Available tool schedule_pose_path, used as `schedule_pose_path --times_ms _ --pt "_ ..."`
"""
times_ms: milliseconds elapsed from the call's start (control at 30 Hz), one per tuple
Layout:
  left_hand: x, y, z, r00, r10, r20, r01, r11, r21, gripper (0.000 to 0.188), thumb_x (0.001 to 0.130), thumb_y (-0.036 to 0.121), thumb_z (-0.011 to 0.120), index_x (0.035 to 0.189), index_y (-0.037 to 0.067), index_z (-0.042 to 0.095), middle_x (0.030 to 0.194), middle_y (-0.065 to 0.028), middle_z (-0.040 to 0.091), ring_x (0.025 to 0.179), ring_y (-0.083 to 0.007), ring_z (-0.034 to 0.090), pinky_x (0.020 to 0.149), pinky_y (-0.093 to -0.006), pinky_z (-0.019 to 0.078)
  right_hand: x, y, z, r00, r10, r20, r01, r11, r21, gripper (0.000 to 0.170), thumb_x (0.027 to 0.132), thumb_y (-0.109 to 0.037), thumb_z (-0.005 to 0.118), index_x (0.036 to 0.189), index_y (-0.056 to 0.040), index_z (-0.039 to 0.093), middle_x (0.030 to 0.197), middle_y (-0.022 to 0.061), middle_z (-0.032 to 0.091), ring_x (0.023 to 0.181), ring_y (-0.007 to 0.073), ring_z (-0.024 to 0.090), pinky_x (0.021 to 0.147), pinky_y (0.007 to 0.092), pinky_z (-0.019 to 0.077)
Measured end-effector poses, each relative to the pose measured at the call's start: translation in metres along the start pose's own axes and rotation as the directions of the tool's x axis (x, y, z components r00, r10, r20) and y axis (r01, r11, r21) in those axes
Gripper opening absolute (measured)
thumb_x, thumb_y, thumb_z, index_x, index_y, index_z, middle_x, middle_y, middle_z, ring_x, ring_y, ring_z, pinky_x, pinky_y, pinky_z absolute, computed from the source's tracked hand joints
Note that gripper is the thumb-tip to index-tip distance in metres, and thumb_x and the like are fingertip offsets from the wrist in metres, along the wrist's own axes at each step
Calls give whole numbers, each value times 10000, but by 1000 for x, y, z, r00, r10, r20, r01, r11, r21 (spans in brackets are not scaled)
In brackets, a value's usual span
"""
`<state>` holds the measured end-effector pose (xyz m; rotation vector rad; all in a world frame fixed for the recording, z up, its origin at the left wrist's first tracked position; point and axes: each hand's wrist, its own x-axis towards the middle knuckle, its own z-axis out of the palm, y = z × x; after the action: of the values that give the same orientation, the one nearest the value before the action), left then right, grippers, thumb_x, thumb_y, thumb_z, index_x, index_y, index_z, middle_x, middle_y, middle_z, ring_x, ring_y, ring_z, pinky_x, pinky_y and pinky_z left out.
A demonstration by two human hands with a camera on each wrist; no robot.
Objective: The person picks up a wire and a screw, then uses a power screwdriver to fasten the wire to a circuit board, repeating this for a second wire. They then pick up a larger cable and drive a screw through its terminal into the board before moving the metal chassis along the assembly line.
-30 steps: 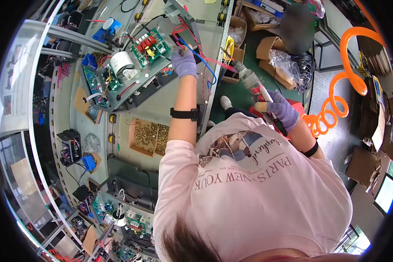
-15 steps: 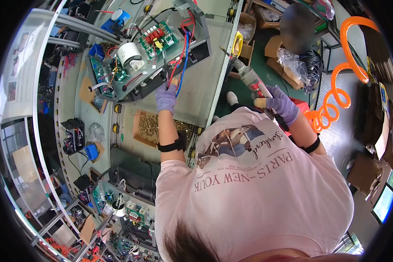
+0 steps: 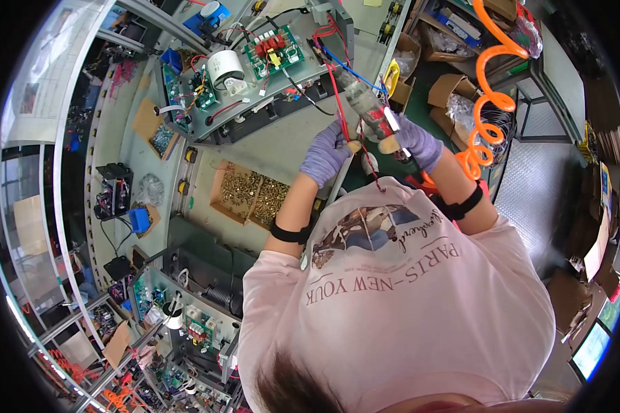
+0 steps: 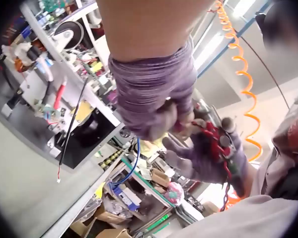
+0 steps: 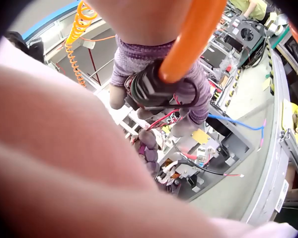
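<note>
In the head view, my gloved left hand [image 3: 326, 153] pinches red wires [image 3: 339, 103] that run up to the grey chassis [image 3: 282, 103]. My right hand [image 3: 419, 143] grips a power tool [image 3: 368, 104] with a transparent and red body, its front end close to the wires. The two hands are near each other in front of my chest. A blue wire [image 3: 351, 71] loops beside the tool. In the left wrist view the left fingertips [image 4: 186, 126] hold the red wires. The right wrist view has the tool's black base [image 5: 156, 87] in the right hand.
Green circuit boards [image 3: 274, 54] and a white cylinder [image 3: 225, 69] sit on the chassis. A divided carton of small brass-coloured parts [image 3: 244, 189] lies on the bench. The orange coiled hose [image 3: 492, 96] hangs at the right, near open cardboard boxes [image 3: 455, 89].
My left hand has come away from the chassis towards the right, drawing red wires with it. The right hand and tool have moved left and up, closer to the left hand.
</note>
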<state>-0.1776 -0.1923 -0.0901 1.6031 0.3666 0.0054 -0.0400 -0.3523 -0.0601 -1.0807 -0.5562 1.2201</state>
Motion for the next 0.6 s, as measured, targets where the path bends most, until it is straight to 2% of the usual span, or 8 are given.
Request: schedule_pose_path --times_ms 33,100,200,300,367,433,567,600 --pt "-3 13 1 1000 5 1 -5 1000 0 413 733 132 651 1088 -4 491 879 -68 610 783 -143 582 675 -274 469 9 18 -15 998 49 26 -49 998 27 610 564 -206 762 1087 -23 507 855 1 544 746 89 532 616 227 443" --pt "-14 48 0 987 -138 -82 160 817 554 306 767 210 627 988 15 545 729 -26 590 674 -123 545 612 -270 456 23 19 -2 998 57 -28 -55 996 77 507 583 -224 755 1004 -26 555 737 0 552 622 81 531 532 206 428" --pt "-24 24 -26 986 -144 -87 163 942 294 276 785 210 601 975 16 554 649 -17 551 531 -100 480 501 -243 398 40 36 -15 995 23 -93 -27 999 -41 436 611 -185 716 980 -3 570 612 3 530 455 65 462 410 199 357" --pt "-47 -16 -70 982 -171 -79 166 984 -66 294 810 229 589 996 5 553 648 -15 539 469 -77 419 446 -222 337 23 -6 4 989 108 -102 -131 960 -248 446 620 -163 692 1013 3 562 617 2 534 464 64 466 415 197 358" --pt "-60 -25 -89 979 -160 -124 122 957 -265 301 824 234 581 1009 -2 553 646 -16 534 443 -65 385 424 -212 305 16 -1 -7 989 122 -83 -142 938 -316 453 634 -155 676 1043 -3 553 639 7 531 481 62 472 436 190 375" --pt "-73 -24 -97 983 -181 -2 134 734 -666 325 851 244 553 1052 -11 539 678 -30 552 439 -44 344 418 -204 279 -1 -3 2 989 35 -145 -69 970 -235 427 635 -149 667 1021 -6 553 671 15 526 537 63 493 462 186 395" --pt "-73 -38 -96 988 -156 23 129 717 -685 299 837 201 576 1046 -13 566 707 -48 588 477 -58 426 459 -207 352 -31 -44 38 923 351 -156 -373 915 -151 415 616 -152 670 985 -2 552 705 19 526 601 72 511 516 197 423" --pt "-70 -44 -93 963 -182 -197 75 888 -453 288 817 184 603 1022 -18 587 730 -60 609 519 -70 472 509 -216 390 -36 -46 37 904 404 -143 -426 882 -200 413 605 -154 676 968 -3 550 729 21 532 622 79 514 542 204 429"
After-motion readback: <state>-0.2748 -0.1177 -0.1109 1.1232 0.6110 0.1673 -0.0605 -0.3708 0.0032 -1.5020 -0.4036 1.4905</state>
